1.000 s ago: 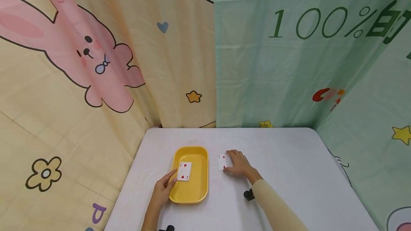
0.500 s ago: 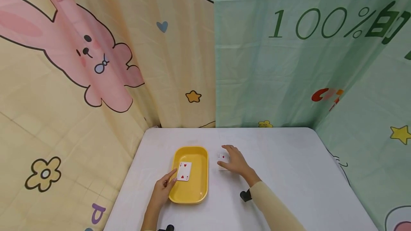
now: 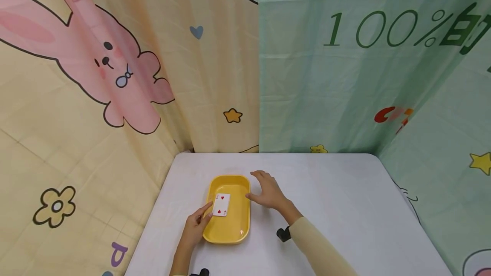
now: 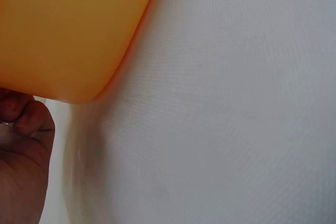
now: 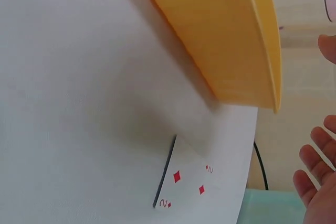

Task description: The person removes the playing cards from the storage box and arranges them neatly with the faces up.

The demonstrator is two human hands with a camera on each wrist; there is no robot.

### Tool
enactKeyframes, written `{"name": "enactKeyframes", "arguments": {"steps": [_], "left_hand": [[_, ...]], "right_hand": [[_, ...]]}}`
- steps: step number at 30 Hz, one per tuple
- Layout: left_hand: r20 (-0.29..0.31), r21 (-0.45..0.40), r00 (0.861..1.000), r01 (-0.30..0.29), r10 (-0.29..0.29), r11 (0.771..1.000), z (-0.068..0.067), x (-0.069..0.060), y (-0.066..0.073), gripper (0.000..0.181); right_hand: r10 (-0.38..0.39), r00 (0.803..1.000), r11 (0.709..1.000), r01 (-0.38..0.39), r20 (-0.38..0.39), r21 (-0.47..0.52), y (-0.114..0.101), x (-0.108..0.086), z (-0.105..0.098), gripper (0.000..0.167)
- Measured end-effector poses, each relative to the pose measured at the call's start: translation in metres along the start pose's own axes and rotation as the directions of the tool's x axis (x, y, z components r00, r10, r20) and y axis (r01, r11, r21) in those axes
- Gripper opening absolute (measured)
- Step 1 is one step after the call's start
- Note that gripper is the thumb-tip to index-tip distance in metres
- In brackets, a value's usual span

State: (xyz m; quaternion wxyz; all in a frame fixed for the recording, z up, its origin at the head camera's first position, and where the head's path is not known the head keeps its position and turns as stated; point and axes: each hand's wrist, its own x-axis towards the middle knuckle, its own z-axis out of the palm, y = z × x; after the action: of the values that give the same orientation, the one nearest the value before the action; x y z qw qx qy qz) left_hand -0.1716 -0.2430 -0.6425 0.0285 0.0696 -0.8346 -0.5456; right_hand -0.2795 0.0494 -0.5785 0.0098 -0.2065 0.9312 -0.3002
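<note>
A yellow tray [image 3: 235, 229] lies on the table, with a two of hearts playing card [image 3: 221, 205] face up inside. My left hand [image 3: 193, 227] holds the tray's left rim between thumb and fingers; its curled fingers show under the tray wall [image 4: 68, 35] in the left wrist view. Near the tray's right rim my right hand [image 3: 270, 191] hovers, fingers spread apart and holding nothing. On the table, the right wrist view has a two of diamonds playing card [image 5: 184, 179] face up, with a dark edge along one side. The head view hides that card behind my right hand.
The white table [image 3: 337, 208] extends to the right of the tray. Printed curtains, a cream one [image 3: 153, 76] and a green one [image 3: 299, 88], hang around its back and sides. A black wrist camera [image 3: 284, 234] sits at my right wrist.
My right hand has lifted off the two of diamonds and moved left to the tray's right rim, with its fingers spreading. The left hand, tray and two of hearts stay put.
</note>
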Motion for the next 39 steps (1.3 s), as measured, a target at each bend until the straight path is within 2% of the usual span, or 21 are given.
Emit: {"name": "enactKeyframes", "arguments": {"steps": [7,14,19,23,28,35,39], "left_hand": [[-0.006,-0.009,0.999,-0.036,0.036,0.999,0.002,-0.001,0.000,0.040],[0.008,-0.015,1.000,0.015,-0.015,1.000,0.003,0.000,0.001,0.040],[0.011,-0.025,1.000,0.029,-0.028,0.999,0.001,0.000,-0.001,0.040],[0.017,-0.038,1.000,0.003,-0.003,0.999,0.000,-0.001,-0.002,0.041],[0.005,-0.018,1.000,-0.019,0.019,1.000,-0.001,0.000,-0.001,0.040],[0.015,-0.004,1.000,-0.007,0.007,1.000,0.001,0.003,-0.002,0.040],[0.013,0.003,1.000,0.010,-0.010,1.000,0.001,0.003,-0.001,0.039]], "right_hand": [[-0.029,0.998,0.999,0.028,0.049,0.032,-0.022,0.003,0.010,0.086],[-0.088,0.991,0.995,0.083,0.105,0.052,-0.040,0.005,0.026,0.087],[-0.127,0.976,0.992,0.123,0.179,0.035,-0.050,0.007,0.047,0.093],[-0.136,0.963,0.987,0.152,0.232,-0.055,-0.053,0.012,0.064,0.097],[-0.137,0.953,0.965,0.189,0.269,-0.179,-0.060,0.019,0.072,0.103],[-0.026,0.949,0.927,0.140,0.313,-0.347,-0.065,0.021,0.082,0.117],[0.003,0.950,0.900,0.133,0.311,-0.415,-0.063,0.025,0.091,0.120]]}}
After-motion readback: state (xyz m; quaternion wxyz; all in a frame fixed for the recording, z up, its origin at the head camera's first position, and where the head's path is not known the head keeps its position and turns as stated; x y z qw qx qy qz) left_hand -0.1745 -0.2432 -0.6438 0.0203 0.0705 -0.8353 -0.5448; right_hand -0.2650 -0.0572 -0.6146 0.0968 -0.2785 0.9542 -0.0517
